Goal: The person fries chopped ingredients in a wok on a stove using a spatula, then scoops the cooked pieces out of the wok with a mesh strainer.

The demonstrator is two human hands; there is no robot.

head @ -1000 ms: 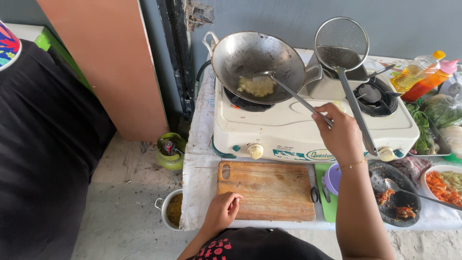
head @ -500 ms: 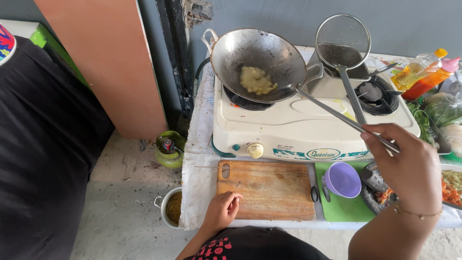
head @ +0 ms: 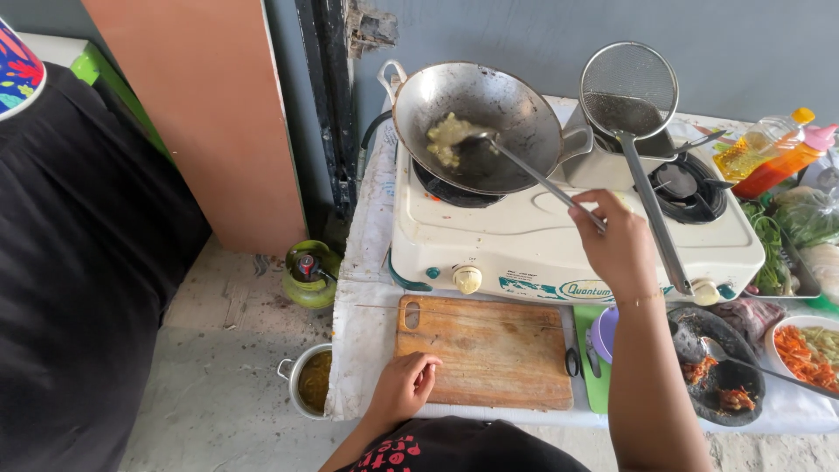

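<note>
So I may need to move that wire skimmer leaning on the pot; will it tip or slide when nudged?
Probably tips easily: the skimmer leans on the pot with its long handle overhanging the stove. It looks stiff, thin metal, likely light. The mesh could dent if it falls.

Mesh skimmer (head: 628, 90) over the right burner; 2 bottles (head: 769, 153) far right; green gas cylinder (head: 306, 274) on the floor.

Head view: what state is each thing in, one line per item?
Wok: tilted on the left burner, pale food inside.
Spatula: gripped by the right hand, tip in the food.
Right burner: uncovered, no flame visible.
Mesh skimmer: resting over a metal pot.
Cutting board: bare, left hand on its corner.
Stone mortar: holds red paste.
</note>
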